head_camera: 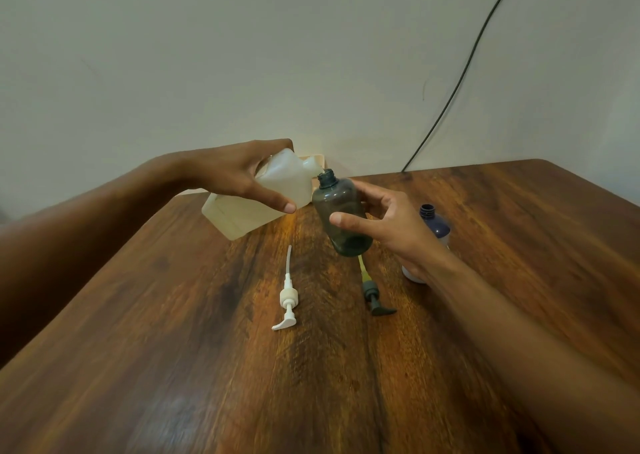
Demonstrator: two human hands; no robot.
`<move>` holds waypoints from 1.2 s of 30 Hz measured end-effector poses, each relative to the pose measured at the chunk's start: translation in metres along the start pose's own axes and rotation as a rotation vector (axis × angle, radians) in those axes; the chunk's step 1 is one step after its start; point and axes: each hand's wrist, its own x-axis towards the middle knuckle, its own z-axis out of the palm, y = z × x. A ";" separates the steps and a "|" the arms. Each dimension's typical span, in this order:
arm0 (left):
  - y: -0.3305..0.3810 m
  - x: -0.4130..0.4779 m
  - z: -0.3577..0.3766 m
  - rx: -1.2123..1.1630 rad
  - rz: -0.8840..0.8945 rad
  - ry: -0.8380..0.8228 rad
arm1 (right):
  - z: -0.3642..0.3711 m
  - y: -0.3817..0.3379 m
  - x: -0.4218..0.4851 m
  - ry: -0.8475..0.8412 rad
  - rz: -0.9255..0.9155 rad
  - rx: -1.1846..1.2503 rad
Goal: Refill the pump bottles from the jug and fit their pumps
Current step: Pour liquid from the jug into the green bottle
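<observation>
Jug (263,199), white and translucent, tilts in the left hand (239,173), which grips it, spout touching the open neck of a dark green bottle (341,216) that the right hand (384,225) holds raised over the wooden table (519,245). Nearer lie a white pump (286,297) and, right of it, a dark pump (374,297). A blue bottle (434,223) stands uncapped at far right.

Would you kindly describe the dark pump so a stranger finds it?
On the wooden table, look beneath the smoky bottle in the right hand. The dark pump lies there; unlike the neighbouring white pump, it is grey with a yellowish tube.
</observation>
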 end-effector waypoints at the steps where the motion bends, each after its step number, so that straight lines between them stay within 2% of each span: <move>1: 0.000 0.000 0.000 -0.002 0.002 0.000 | 0.000 0.000 0.000 0.000 -0.002 0.002; 36: 0.000 0.000 -0.005 0.011 0.016 0.000 | 0.004 -0.001 0.001 0.012 0.024 0.040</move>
